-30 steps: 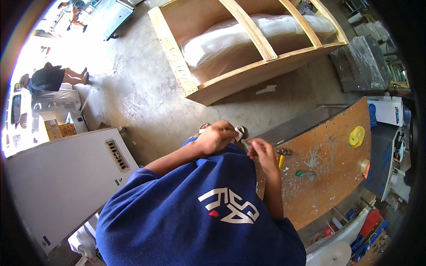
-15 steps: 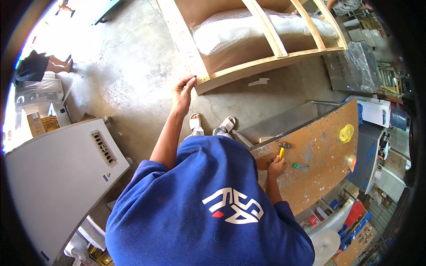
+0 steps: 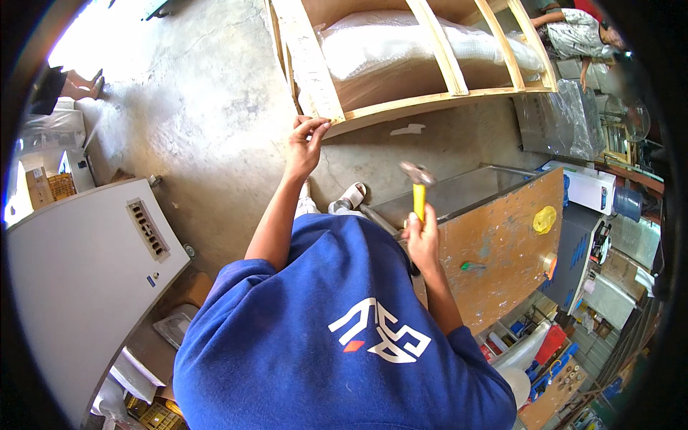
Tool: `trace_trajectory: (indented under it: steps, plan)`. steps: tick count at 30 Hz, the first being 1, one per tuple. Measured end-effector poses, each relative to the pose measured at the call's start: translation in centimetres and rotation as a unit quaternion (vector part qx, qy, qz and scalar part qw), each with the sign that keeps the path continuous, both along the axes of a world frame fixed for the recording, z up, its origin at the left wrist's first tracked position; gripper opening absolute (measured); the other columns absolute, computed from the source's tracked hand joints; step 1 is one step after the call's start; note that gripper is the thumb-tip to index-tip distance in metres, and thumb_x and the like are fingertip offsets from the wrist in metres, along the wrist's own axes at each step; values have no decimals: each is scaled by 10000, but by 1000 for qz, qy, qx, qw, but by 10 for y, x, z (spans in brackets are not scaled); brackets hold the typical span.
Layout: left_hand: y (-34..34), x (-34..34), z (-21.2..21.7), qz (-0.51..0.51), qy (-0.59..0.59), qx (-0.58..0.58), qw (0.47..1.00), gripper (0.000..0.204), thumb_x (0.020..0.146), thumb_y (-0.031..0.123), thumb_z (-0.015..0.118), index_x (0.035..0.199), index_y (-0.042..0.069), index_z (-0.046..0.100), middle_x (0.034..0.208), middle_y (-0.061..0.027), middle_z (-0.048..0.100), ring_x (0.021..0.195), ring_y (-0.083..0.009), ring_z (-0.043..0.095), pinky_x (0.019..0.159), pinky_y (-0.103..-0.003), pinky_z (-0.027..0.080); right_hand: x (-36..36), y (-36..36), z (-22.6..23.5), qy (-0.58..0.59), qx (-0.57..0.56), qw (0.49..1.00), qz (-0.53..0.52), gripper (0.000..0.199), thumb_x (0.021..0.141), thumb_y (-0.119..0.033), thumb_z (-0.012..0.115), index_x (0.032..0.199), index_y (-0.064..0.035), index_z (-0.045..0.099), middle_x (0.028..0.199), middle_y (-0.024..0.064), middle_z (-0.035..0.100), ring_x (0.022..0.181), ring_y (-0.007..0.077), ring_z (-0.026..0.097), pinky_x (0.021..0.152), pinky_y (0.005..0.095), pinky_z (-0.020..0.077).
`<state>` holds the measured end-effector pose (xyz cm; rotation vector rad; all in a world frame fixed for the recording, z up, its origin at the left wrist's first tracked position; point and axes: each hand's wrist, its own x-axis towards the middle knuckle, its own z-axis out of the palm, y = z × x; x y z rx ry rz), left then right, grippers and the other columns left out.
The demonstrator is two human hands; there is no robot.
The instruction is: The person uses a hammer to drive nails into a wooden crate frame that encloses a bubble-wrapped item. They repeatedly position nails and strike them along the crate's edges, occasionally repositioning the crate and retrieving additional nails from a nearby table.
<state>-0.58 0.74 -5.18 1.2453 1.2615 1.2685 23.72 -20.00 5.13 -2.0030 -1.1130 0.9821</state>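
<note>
**Steady the pinch, then swing short**

The left hand (image 3: 307, 143) pinches something too small to make out at the lower corner of the wooden crate frame (image 3: 309, 64) on the concrete floor (image 3: 193, 107). The right hand (image 3: 423, 240), its grip closed around the yellow handle, holds the hammer (image 3: 418, 188) raised. Best judged: start with light taps, fingers low and clear, striking squarely.

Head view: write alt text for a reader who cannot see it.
A person in a blue shirt pinches the corner of a wooden crate with the left hand and raises a yellow-handled hammer in the right hand, over a concrete floor.
</note>
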Motion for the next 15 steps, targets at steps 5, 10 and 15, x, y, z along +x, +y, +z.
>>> trace_trajectory:
  steps: [5,10,15]
  plan:
    - [-1,2,2,19,40,15,999,113,904,122,746,1004,75,766,898,-60,596,829,-158,570,775,-294,484,-44,65,29,-20,-61,992,109,328,994,-228,602,1232,-2,592,737,202,641,665,306,680,600,398,512]
    - [-2,2,6,25,50,42,998,109,903,115,739,999,70,764,871,-65,601,809,-167,581,751,-302,497,-63,79,26,-40,82,982,163,285,1014,-214,603,1209,-6,589,727,115,613,578,184,615,545,343,485]
    - [-1,2,4,19,53,23,998,124,900,117,739,1012,68,761,867,-56,597,770,-149,577,717,-292,502,-63,106,20,-122,80,969,202,387,1014,-236,596,1311,9,549,999,291,692,929,463,688,737,478,551]
